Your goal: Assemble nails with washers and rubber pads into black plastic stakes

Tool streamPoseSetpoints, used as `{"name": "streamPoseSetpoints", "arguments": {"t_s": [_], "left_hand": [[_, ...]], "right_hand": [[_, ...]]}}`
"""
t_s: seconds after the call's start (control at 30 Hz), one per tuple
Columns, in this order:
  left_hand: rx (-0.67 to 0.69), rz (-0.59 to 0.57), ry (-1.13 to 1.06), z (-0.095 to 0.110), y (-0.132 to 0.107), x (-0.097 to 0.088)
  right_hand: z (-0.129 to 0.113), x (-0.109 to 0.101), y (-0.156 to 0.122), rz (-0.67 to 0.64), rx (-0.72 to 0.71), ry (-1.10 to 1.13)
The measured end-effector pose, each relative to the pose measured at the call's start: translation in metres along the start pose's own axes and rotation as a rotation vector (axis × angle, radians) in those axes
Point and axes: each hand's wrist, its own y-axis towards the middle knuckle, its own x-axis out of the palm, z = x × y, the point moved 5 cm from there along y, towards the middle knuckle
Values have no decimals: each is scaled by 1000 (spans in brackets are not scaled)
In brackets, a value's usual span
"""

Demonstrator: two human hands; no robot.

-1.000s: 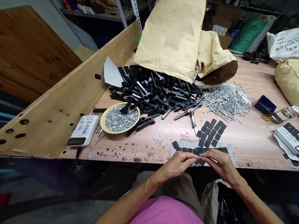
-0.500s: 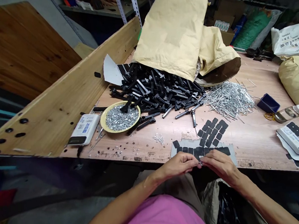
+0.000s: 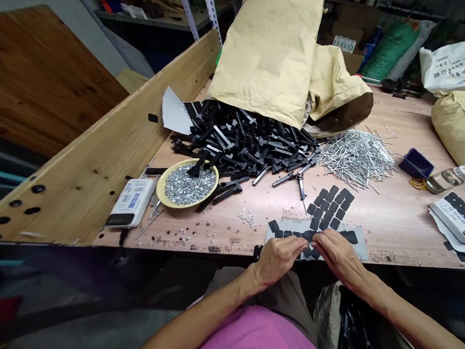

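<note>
At the table's front edge my left hand [image 3: 278, 258] and my right hand [image 3: 337, 252] meet with fingers pinched together. A thin silvery metal bit [image 3: 310, 243] shows between the fingertips, too small to make out fully. From the left hand's far side a black plastic part [image 3: 257, 251] sticks out; the fingers hide most of it. Under the hands lies a grey backing sheet [image 3: 360, 247] with rounded black pads [image 3: 317, 210], some reaching past its top edge. Small metal washers [image 3: 246, 217] are scattered to the left, and a yellow bowl [image 3: 161, 194] holds many more.
Black plastic parts [image 3: 249, 140] are heaped below a paper sack [image 3: 270, 51]. Beside them is a pile of metal pins [image 3: 357, 158]. A blue tray [image 3: 416, 164], a bottle [image 3: 444, 180] and a white device [image 3: 456, 220] stand right. Another white device [image 3: 131, 202] lies by the wooden board [image 3: 93, 159].
Both hands have risen slightly, and the fingertips have moved up over the pads. The black part's end now shows left of my left hand.
</note>
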Motion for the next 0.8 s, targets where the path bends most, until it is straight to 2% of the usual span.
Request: {"name": "streamPoseSetpoints", "arguments": {"t_s": [0.1, 0.17, 0.3, 0.33, 0.4, 0.47, 0.53, 0.63, 0.73, 0.8], "left_hand": [[-21, -16, -98, 1, 0, 0], [-17, -9, -136, 3, -1, 0], [-41, 7, -217, 6, 0, 0], [-92, 17, -267, 4, 1, 0], [-279, 42, -436, -2, 3, 1], [-510, 83, -716, -9, 3, 5], [-668, 133, -1044, -14, 6, 13], [-746, 234, -1353, -17, 13, 25], [-791, 320, -1392, -20, 18, 36], [-795, 359, -1340, -21, 21, 39]], "right_hand": [[-2, 0, 2, 17, -73, -43], [-3, 1, 3, 53, -73, -10], [2, 4, 6, 22, 112, 96], [6, 4, 6, -9, 182, 117], [16, 3, 3, -37, 346, 173], [26, 2, -2, 0, 521, 290], [31, 8, -7, 55, 646, 492], [22, 29, -9, 104, 685, 837], [14, 47, -12, 171, 727, 1007], [17, 52, -15, 170, 765, 1019]]}}
